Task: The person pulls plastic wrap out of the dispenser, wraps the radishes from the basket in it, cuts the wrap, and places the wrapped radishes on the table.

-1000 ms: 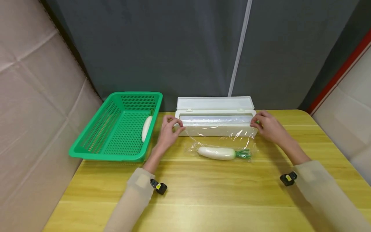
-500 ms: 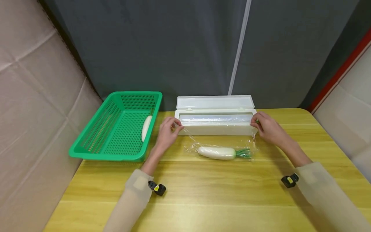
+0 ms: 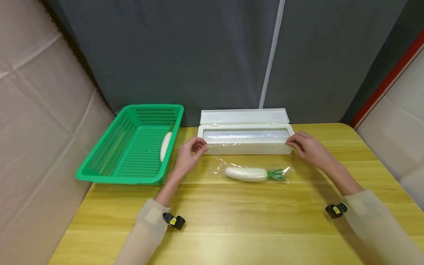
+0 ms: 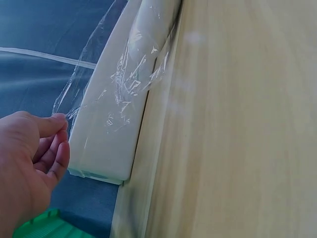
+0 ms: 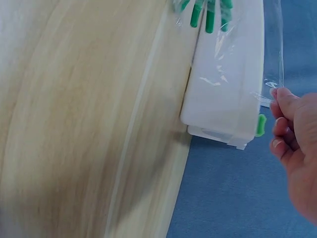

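Observation:
In the head view, a white radish with green stems lies on the table, covered by clear cling film. Behind it stands a white cling film dispenser, its lid raised and a roll inside. My left hand pinches one corner of the film by the dispenser's left end. At the right end my right hand pinches the other corner. The left wrist view shows the wrinkled cling film running from thumb and forefinger over the radish. A green tab sticks out beside the dispenser in the right wrist view.
To the left, a green plastic basket holds another white radish against its right wall. A dark grey curtain hangs behind the wooden table, with pale panels at both sides.
Both hands keep their pinch on the film's corners and have come down slightly, the right one more visibly. Film glints in front of the dispenser have faded. The radish stays in place.

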Action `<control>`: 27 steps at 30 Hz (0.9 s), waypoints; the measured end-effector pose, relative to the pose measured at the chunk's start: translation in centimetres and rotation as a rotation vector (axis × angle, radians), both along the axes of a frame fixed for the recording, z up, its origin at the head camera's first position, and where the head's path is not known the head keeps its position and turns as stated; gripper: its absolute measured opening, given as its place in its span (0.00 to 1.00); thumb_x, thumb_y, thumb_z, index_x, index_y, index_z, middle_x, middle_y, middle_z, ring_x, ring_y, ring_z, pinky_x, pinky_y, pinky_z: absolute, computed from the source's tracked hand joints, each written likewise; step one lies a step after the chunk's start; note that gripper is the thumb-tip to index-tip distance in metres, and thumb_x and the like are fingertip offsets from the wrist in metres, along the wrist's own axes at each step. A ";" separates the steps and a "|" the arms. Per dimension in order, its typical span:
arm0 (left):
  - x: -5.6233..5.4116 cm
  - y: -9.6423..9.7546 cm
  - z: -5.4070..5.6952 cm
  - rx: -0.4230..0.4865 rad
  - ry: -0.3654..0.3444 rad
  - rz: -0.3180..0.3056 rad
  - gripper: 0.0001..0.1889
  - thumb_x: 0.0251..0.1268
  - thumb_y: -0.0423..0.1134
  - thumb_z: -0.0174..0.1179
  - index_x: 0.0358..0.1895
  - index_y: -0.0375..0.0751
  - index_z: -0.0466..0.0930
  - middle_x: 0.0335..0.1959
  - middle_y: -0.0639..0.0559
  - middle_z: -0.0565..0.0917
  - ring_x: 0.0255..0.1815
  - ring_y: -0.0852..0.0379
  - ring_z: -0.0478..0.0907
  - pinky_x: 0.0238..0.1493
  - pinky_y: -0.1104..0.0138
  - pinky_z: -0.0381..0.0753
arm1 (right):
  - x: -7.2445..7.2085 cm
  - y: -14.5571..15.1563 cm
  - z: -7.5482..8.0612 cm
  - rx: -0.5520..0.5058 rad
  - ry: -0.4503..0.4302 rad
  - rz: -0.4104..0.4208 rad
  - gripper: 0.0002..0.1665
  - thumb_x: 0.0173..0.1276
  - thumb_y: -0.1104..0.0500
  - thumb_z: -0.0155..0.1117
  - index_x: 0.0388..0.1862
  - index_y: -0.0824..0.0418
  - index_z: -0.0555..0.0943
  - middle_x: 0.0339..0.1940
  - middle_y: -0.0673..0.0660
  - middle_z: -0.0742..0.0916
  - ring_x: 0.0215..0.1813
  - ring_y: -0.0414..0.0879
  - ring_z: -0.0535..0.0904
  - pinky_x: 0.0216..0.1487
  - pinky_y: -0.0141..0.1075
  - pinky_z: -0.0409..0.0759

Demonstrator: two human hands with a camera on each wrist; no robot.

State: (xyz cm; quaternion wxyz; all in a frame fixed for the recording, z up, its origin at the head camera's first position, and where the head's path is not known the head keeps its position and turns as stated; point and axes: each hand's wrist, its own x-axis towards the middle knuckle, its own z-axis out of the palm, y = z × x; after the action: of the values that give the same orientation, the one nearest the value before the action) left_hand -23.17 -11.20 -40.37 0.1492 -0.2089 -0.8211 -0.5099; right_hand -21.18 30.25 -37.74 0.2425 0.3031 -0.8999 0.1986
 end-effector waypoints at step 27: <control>5.7 -1.6 0.9 -0.176 -0.023 -0.181 0.03 0.69 0.28 0.63 0.40 0.39 0.85 0.38 0.50 0.85 0.37 0.56 0.79 0.42 0.64 0.83 | 5.2 -0.1 0.2 -0.039 0.042 0.180 0.02 0.71 0.64 0.61 0.39 0.61 0.82 0.31 0.48 0.82 0.31 0.37 0.72 0.32 0.23 0.71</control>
State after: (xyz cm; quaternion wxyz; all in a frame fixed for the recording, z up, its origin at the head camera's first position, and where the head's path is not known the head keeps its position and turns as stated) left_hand -17.47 -12.76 -39.50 0.0741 -0.2885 -0.8422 -0.4494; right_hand -15.99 30.16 -37.57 0.2482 0.3822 -0.8597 0.2307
